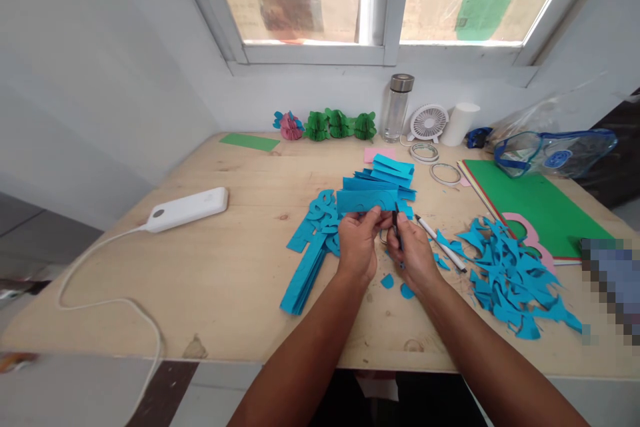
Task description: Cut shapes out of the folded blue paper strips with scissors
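Observation:
Between the fingers of my left hand (pixel 359 240) is a folded strip of blue paper (pixel 366 201), with curved outlines faintly visible on it. My right hand (pixel 413 248) is closed around a pair of scissors (pixel 397 221), whose dark blades meet the strip's right end. Just left of my hands lie blue cut-out shapes (pixel 323 212) and a folded blue stack (pixel 303 283). More folded blue strips (pixel 393 172) sit behind the held one. A white marker pen (pixel 443 245) rests to the right of my right hand, and small blue offcuts (pixel 387 281) are below it.
Blue scraps (pixel 515 280) pile up at the right, beside green sheets (pixel 545 203) and a pink cut-out (pixel 530 233). Tape rolls (pixel 445 174), a glass bottle (pixel 399 110), a small fan (pixel 429 122) and paper flowers (pixel 339 124) stand farther back. A white power bank (pixel 189 209) with a cable lies left.

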`<state>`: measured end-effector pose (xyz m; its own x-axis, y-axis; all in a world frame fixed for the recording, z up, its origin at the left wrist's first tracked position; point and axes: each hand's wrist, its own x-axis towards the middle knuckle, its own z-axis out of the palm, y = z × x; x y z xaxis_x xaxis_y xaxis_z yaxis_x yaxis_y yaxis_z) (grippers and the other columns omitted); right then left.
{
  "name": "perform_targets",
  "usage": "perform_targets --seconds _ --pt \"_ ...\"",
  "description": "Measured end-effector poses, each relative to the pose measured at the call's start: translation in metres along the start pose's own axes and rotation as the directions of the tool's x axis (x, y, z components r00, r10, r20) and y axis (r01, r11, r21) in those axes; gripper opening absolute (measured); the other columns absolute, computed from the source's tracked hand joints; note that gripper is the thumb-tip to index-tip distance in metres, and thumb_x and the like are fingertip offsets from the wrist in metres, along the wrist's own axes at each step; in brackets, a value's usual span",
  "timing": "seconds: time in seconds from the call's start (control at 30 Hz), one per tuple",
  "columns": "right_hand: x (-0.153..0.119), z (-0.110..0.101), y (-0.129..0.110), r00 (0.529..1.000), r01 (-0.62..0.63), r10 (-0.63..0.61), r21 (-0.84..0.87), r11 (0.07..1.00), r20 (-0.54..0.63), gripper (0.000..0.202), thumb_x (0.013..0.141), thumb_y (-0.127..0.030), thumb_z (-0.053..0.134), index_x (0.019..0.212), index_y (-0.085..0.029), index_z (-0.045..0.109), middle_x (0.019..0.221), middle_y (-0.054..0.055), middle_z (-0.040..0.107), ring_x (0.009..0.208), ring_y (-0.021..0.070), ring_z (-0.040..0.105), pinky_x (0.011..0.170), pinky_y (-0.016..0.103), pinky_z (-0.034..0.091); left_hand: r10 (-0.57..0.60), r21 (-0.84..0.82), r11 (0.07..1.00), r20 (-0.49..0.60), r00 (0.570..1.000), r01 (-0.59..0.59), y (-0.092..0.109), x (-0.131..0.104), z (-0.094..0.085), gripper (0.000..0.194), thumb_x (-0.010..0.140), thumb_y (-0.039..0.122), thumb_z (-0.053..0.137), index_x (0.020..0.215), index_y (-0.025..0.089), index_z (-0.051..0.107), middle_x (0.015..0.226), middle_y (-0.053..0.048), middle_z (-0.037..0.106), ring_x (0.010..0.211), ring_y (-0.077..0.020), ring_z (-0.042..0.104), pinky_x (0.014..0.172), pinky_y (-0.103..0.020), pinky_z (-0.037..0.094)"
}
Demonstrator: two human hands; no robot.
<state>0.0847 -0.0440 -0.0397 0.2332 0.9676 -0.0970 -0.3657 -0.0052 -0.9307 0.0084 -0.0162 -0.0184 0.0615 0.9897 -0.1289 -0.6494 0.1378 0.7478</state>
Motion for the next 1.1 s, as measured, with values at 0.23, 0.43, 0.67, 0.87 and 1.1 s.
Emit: perform_targets --seconds 0.23,0.43,0.67,0.87,1.1 --pt "-0.0007 0.0003 -0.0009 1.0 -0.003 0.003 0.004 1.0 -0.003 0.05 0.074 -0.061 0.061 0.053 -0.018 0.047 0.04 -0.008 0.034 0.033 0.0037 0.021 0.034 0.02 0.012 -0.006 -0.01 1.0 -0.011 1.0 0.006 0.0007 0.0 0.0004 0.023 0.061 0.027 0.076 0.075 0.012 0.064 0.069 -0.007 0.07 0.071 -0.0209 0.069 0.071 -0.032 0.053" --pt "-0.0019 0.0017 -0.0026 1.0 0.003 -0.003 -0.007 1.0 -0.01 0.046 0.074 -0.061 0.06 0.06 -0.018 0.051 0.04 -0.009 0.034 0.033 0.0042 0.021 0.034 0.02 0.012 -0.014 -0.016 1.0 -0.015 1.0 0.014 0.001 -0.0004 0.0007 0.023 0.061 0.026 0.076 0.075 0.012 0.064 0.067 -0.006 0.07 0.072 -0.0215 0.07 0.071 -0.033 0.053" --pt "-0.002 0.002 -0.0032 1.0 0.004 -0.005 -0.033 0.999 -0.024 0.05 0.074 -0.062 0.059 0.052 -0.019 0.044 0.038 -0.008 0.033 0.032 0.0044 0.022 0.033 0.021 0.013 -0.017 -0.032 0.999 0.002 1.0 0.017 -0.0005 0.0003 -0.0008 0.023 0.061 0.026 0.075 0.077 0.013 0.064 0.069 -0.006 0.07 0.072 -0.0205 0.069 0.072 -0.032 0.052" --pt "-0.0032 0.0029 -0.0039 1.0 -0.02 0.02 -0.01 1.0 -0.023 0.045 0.072 -0.061 0.062 0.063 -0.018 0.054 0.038 -0.009 0.037 0.031 0.0041 0.022 0.031 0.019 0.013 -0.003 -0.052 0.999 -0.043 0.999 0.001 -0.0019 0.0009 -0.0017 0.026 0.059 0.023 0.077 0.077 0.013 0.062 0.066 -0.003 0.067 0.067 -0.0169 0.067 0.069 -0.029 0.051" --pt "-0.0042 0.0022 0.0004 0.999 -0.026 0.026 -0.011 1.0 -0.028 0.049 0.075 -0.06 0.061 0.053 -0.018 0.047 0.038 -0.007 0.037 0.031 0.0038 0.023 0.031 0.019 0.014 -0.02 -0.004 1.0 -0.074 0.997 0.02 -0.0007 -0.0014 0.0 0.026 0.059 0.027 0.078 0.067 0.012 0.059 0.061 -0.002 0.065 0.061 -0.0149 0.065 0.063 -0.026 0.049"
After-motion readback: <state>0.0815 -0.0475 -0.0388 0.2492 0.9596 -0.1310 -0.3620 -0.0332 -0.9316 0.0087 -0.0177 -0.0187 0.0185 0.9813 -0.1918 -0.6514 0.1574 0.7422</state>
